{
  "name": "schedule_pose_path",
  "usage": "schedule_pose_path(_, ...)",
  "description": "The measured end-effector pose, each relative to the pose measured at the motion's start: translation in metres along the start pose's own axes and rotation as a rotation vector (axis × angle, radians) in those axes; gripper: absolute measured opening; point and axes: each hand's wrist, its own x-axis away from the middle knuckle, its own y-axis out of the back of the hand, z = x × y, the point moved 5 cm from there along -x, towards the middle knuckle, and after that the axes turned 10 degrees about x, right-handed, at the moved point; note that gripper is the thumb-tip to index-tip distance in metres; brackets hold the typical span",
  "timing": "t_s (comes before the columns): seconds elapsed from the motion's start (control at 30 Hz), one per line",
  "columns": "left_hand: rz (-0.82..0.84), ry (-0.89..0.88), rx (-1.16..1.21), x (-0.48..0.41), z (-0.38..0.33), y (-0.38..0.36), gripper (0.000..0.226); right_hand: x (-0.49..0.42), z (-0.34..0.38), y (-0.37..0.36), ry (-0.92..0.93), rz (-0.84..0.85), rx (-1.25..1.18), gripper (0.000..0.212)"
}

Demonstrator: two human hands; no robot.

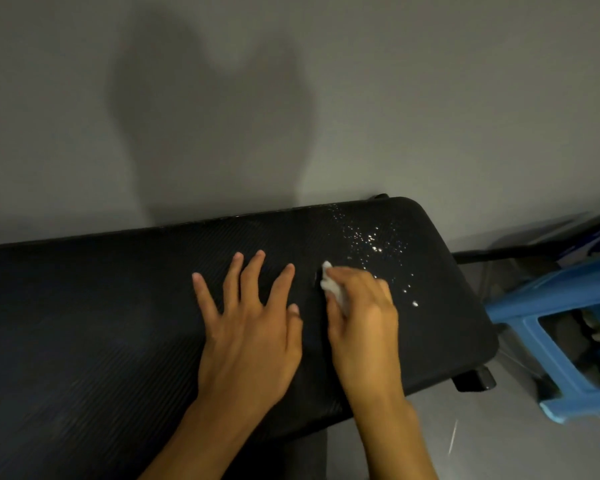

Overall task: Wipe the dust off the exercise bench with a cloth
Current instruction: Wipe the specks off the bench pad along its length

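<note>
Grey wall (430, 98) behind, black bench (101, 323) under us. Our left hand (246, 327) lies flat on the bench, fingers spread, holding nothing. Our right hand (361, 317) curls round a small white cloth (329, 285) pressed to the bench. We judge wiping is under way: bright specks (371, 240) lie just beyond the cloth, so the next stroke should sweep toward the far right end. A blue stool (568, 327) stands beside that end, off the wiping path.

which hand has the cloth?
The right hand, fingers curled round the white cloth on the black bench pad beside the shiny specks. The left hand lies flat on the pad, fingers spread, holding nothing.
</note>
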Motion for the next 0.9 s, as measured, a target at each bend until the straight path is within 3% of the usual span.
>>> schedule_pose_path(0.27,-0.010,0.012,0.010,0.001,-0.003,0.000,0.059,0.047,0.006,0.013,0.091,0.053,-0.096,0.037)
schedule_pose_path(0.47,-0.006,-0.001,-0.014,0.006,-0.002,0.000,0.058,-0.031,0.001,-0.008,-0.021,-0.067,0.032,0.032)
schedule_pose_path(0.67,-0.015,-0.012,-0.024,0.006,-0.002,-0.001,0.059,0.035,0.009,0.006,-0.010,-0.037,-0.022,0.034)
schedule_pose_path(0.9,0.005,-0.007,-0.032,0.007,-0.001,-0.002,0.059,-0.046,-0.011,-0.006,-0.133,-0.115,0.067,0.026)
